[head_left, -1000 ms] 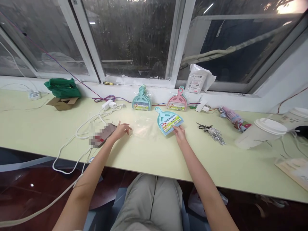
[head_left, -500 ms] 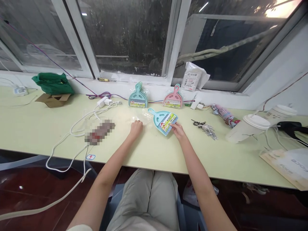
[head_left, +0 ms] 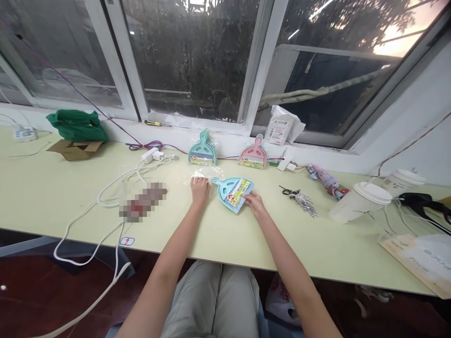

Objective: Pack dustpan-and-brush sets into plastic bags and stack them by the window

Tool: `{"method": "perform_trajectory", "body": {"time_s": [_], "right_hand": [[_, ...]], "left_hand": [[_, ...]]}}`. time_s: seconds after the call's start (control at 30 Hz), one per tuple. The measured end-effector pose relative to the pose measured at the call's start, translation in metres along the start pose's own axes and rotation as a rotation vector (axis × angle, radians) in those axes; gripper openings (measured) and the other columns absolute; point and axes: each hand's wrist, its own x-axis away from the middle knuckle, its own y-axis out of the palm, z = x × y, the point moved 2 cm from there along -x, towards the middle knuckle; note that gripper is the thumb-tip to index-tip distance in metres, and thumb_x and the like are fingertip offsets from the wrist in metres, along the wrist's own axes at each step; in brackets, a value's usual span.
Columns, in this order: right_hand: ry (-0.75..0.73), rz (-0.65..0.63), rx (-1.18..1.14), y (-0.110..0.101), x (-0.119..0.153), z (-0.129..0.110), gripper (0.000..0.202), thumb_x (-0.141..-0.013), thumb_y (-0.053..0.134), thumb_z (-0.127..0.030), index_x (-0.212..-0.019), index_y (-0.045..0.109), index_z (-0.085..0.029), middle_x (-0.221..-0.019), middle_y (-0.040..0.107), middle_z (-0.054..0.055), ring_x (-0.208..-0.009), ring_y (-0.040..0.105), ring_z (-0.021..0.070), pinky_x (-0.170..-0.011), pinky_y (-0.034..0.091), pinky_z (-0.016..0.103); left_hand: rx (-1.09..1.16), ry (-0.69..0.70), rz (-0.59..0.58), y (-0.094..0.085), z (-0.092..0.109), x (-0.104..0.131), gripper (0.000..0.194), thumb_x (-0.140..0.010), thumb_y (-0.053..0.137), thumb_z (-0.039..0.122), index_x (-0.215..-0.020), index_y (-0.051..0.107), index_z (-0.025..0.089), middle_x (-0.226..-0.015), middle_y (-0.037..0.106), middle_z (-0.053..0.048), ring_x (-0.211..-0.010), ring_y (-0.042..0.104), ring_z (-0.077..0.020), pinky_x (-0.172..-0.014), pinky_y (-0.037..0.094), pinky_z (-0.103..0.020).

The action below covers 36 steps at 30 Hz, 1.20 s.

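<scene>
R grip (head_left: pixel 256 205) was clamped on the wide end of the blue pan (head_left: pixel 224 188), w/ fingers at the edge by its label (head_left: pixel 240 191). Pan was mid-counter (head_left: pixel 225 239), handle toward L grip (head_left: pixel 200 190), brush (head_left: pixel 233 188) inside; couldn't tell if it was fully flat or a bit raised. L grip was palm-down at the clear film (head_left: pixel 215 171), fingers curled; couldn't tell if they were together on it.

Step in hand, prob.: handling pan & film together, one per side. Next move seemed to call for a firm R hold & a light L touch, as thin film may slip or crease.

Writing: label was yellow-green & white w/ a red figure and dark characters, too small to read. Teal pans (head_left: pixel 203 152) & pink pan (head_left: pixel 254 152) at the back had similar labels, also unreadable. White packet (head_left: pixel 280 126) on the sill had fine print, not legible. Pouch (head_left: pixel 419 263) at far R had big pale letters, slanted, maybe "Foce", unsure. Blue-rimmed sticker (head_left: pixel 127 241) on the front edge had a red mark, poss. "9". No brand could be made out for sure.
</scene>
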Motion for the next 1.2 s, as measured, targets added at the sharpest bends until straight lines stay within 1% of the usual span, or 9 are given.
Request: {"method": "perform_trajectory", "body": {"time_s": [0.27, 0.37, 0.47, 0.53, 0.6, 0.67, 0.77, 0.93, 1.2], "right_hand": [[-0.097, -0.025, -0.027, 0.026, 0.015, 0.007, 0.033, -0.056, 0.082, -0.019, -0.087, 0.071, -0.015, -0.088, 0.076, 0.006, -0.08, 0.072, 0.0208, -0.075, 0.06, 0.033], [-0.151, 0.03, -0.09, 0.026, 0.015, 0.006, 0.035, -0.055, 0.082, -0.024, -0.088, 0.071, -0.015, -0.092, 0.076, 0.006, -0.083, 0.071, 0.021, -0.077, 0.059, 0.032], [-0.186, 0.072, -0.15, 0.025, 0.014, 0.004, 0.034, -0.055, 0.082, -0.025, -0.086, 0.071, -0.015, -0.091, 0.075, 0.006, -0.084, 0.07, 0.0208, -0.077, 0.059, 0.031], [-0.192, 0.073, -0.167, 0.025, 0.014, 0.003, 0.033, -0.055, 0.082, -0.025, -0.085, 0.071, -0.015, -0.091, 0.075, 0.006, -0.084, 0.07, 0.0204, -0.077, 0.058, 0.031], [-0.183, 0.05, -0.163, 0.027, 0.016, 0.002, 0.033, -0.055, 0.082, -0.025, -0.084, 0.071, -0.015, -0.091, 0.075, 0.006, -0.084, 0.07, 0.02, -0.077, 0.058, 0.03], [-0.18, 0.035, -0.161, 0.031, 0.018, 0.003, 0.033, -0.055, 0.081, -0.025, -0.085, 0.07, -0.016, -0.092, 0.075, 0.005, -0.084, 0.069, 0.0192, -0.077, 0.057, 0.029], [-0.226, 0.101, -0.176, 0.035, 0.022, 0.004, 0.035, -0.057, 0.079, -0.027, -0.089, 0.067, -0.018, -0.093, 0.074, 0.004, -0.087, 0.068, 0.0184, -0.074, 0.056, 0.027], [-0.271, 0.175, -0.17, 0.04, 0.028, 0.004, 0.036, -0.06, 0.075, -0.031, -0.092, 0.063, -0.02, -0.096, 0.073, 0.004, -0.091, 0.067, 0.0192, -0.071, 0.054, 0.026], [-0.158, 0.066, -0.259, 0.039, 0.017, 0.011, 0.027, -0.06, 0.073, -0.025, -0.084, 0.062, -0.022, -0.091, 0.072, 0.0, -0.086, 0.068, 0.0158, -0.074, 0.054, 0.023]], "left_hand": [[0.199, 0.327, -0.088, 0.001, 0.033, 0.009, 0.026, -0.09, 0.044, 0.021, -0.106, 0.064, 0.024, -0.117, 0.066, -0.007, -0.118, 0.053, -0.0228, -0.117, 0.017, -0.05], [0.321, 0.328, -0.041, -0.003, 0.044, 0.012, 0.027, -0.091, 0.048, 0.03, -0.113, 0.061, 0.025, -0.137, 0.054, -0.007, -0.133, 0.041, -0.0234, -0.118, 0.015, -0.049], [0.557, 0.021, 0.13, -0.003, 0.044, 0.008, 0.054, -0.089, 0.051, 0.044, -0.138, 0.041, 0.024, -0.156, 0.026, -0.01, -0.145, 0.02, -0.0259, -0.118, 0.017, -0.049], [0.817, -0.311, 0.143, 0.004, 0.037, 0.004, 0.071, -0.088, 0.049, 0.053, -0.148, 0.021, 0.027, -0.157, 0.02, -0.012, -0.144, 0.023, -0.026, -0.114, 0.027, -0.048], [1.107, -0.585, -0.026, 0.014, 0.033, 0.002, 0.076, -0.086, 0.047, 0.061, -0.148, 0.017, 0.029, -0.151, 0.034, -0.013, -0.135, 0.04, -0.0275, -0.106, 0.039, -0.047], [1.34, -0.682, -0.254, 0.024, 0.036, 0.003, 0.077, -0.082, 0.053, 0.063, -0.144, 0.028, 0.027, -0.137, 0.051, -0.013, -0.121, 0.055, -0.0286, -0.099, 0.046, -0.047], [1.515, -0.612, -0.384, 0.029, 0.051, 0.01, 0.071, -0.075, 0.068, 0.056, -0.133, 0.043, 0.024, -0.128, 0.059, -0.011, -0.116, 0.059, -0.0269, -0.1, 0.045, -0.046], [1.587, -0.552, -0.371, 0.029, 0.072, 0.02, 0.069, -0.074, 0.07, 0.052, -0.13, 0.04, 0.026, -0.135, 0.054, -0.011, -0.121, 0.055, -0.0264, -0.103, 0.043, -0.047], [1.269, -0.322, -0.225, 0.021, 0.066, 0.016, 0.098, -0.057, 0.085, 0.039, -0.137, 0.029, 0.027, -0.144, 0.039, -0.013, -0.133, 0.04, -0.0306, -0.111, 0.032, -0.047]]}}
